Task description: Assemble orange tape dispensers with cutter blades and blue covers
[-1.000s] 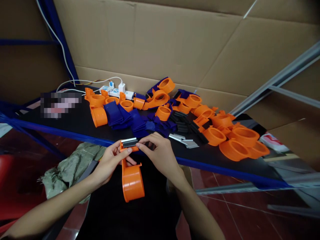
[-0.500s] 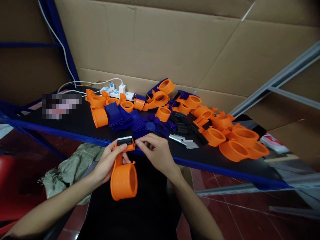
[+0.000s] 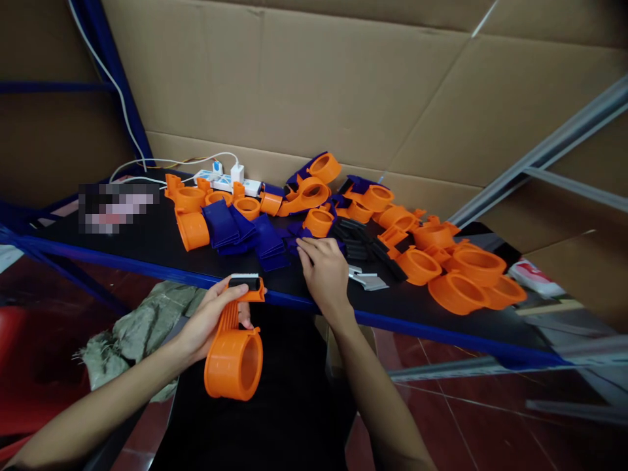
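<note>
My left hand (image 3: 216, 311) is wrapped round an orange plastic tape dispenser (image 3: 233, 363), held in front of the table edge with its round hub hanging down. At its upper end sit a black strip (image 3: 245, 282) and a serrated metal blade (image 3: 244, 275), with my left thumb resting against the strip. Over the small dark blue plastic pieces (image 3: 293, 230) in the middle of the table is my right hand (image 3: 324, 275), its fingers bent and thumb close to the forefinger. Whatever is between those fingertips is hidden or too small to name.
More orange dispensers (image 3: 419, 265) are heaped at the right and along the back. Dark blue flat pieces (image 3: 269, 242), black strips (image 3: 360, 239) and metal blades (image 3: 370, 281) lie mid-table. A power strip (image 3: 250, 186) with cables lies behind. The table's blue edge (image 3: 147, 268) runs in front.
My right hand has left the dispenser's end and moved right and forward to the small blue pieces. The left hand keeps its hold, with the dispenser's hub shifted slightly left.
</note>
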A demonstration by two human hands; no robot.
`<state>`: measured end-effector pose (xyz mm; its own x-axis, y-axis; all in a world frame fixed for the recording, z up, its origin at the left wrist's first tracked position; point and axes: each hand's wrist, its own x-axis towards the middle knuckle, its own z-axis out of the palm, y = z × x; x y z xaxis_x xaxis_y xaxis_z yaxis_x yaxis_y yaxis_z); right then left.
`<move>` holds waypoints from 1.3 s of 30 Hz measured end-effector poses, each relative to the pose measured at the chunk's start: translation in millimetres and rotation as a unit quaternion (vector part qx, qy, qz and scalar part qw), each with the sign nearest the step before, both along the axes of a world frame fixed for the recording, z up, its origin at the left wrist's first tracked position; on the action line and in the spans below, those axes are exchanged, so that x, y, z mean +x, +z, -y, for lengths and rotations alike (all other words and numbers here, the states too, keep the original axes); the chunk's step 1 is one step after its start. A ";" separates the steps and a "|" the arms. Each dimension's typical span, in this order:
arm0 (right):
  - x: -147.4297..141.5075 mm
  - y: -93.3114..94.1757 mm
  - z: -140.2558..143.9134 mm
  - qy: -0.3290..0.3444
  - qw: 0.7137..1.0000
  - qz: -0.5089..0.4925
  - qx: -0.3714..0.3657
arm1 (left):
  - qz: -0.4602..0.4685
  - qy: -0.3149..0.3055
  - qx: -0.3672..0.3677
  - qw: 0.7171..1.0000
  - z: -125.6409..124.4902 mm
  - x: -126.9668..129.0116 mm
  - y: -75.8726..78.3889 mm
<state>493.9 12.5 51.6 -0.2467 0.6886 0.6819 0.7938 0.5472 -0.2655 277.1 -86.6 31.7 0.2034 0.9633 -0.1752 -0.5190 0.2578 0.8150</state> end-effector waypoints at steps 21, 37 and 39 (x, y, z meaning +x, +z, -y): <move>-27.9 22.8 59.6 0.293 0.875 -0.151 -0.355 | 0.052 0.054 -0.017 0.997 2.0 -2.1 5.3; -54.3 0.3 56.8 0.247 0.933 -0.184 -0.186 | 0.132 0.066 -0.072 0.986 -5.1 -2.3 4.9; -56.8 -2.2 54.9 0.253 0.928 -0.208 -0.181 | 0.136 0.058 -0.081 0.986 -6.5 -4.5 5.8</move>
<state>437.1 -42.4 49.3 -0.3678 0.7592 0.5369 0.2485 0.6366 -0.7300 272.7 -80.1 37.5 0.1551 0.9468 -0.2821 -0.7465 0.2993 0.5942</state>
